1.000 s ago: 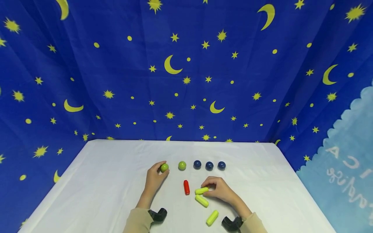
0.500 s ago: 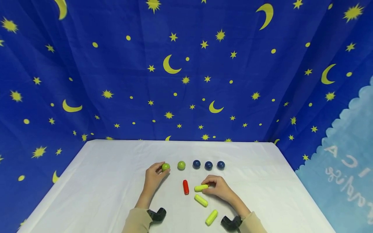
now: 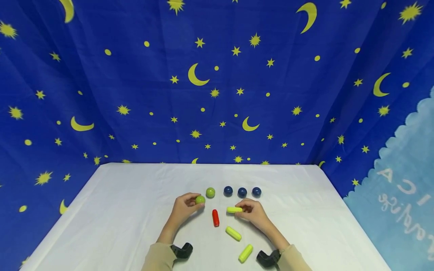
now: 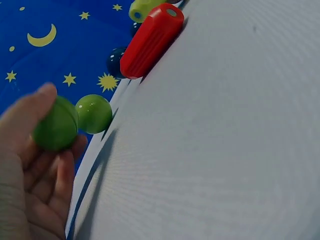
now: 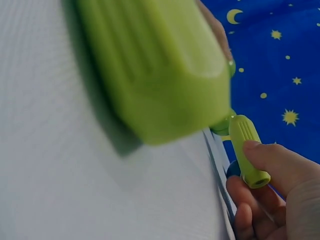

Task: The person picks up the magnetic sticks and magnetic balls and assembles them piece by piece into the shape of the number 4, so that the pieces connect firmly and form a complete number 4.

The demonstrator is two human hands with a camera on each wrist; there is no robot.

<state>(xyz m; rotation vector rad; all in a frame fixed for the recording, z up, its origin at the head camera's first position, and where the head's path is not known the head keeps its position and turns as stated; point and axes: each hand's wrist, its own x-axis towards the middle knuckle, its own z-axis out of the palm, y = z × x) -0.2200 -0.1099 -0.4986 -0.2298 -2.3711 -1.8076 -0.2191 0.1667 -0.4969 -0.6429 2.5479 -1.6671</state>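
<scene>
Near the middle of the table, my left hand [image 3: 182,207] pinches a green ball [image 3: 200,200] between thumb and fingers. In the left wrist view this held ball [image 4: 56,124] overlaps a second green ball [image 4: 94,114]. My right hand [image 3: 255,213] grips one end of a ribbed yellow-green plastic stick [image 3: 233,209], which points left. The right wrist view shows the thumb across this stick [image 5: 247,150], with a hole in its near end. Between the hands lies a similar red stick [image 3: 215,218].
Three dark blue balls [image 3: 242,192] stand in a row with the second green ball, behind the right hand. Two more yellow-green sticks [image 3: 233,233] lie nearer the front. A white cloth covers the table [image 3: 129,218]; a blue curtain [image 3: 217,105] with moons and stars encloses it.
My left hand has moved right and slightly nearer with the green ball. My right hand has lifted the yellow-green stick away from the one beside it and carried it farther back.
</scene>
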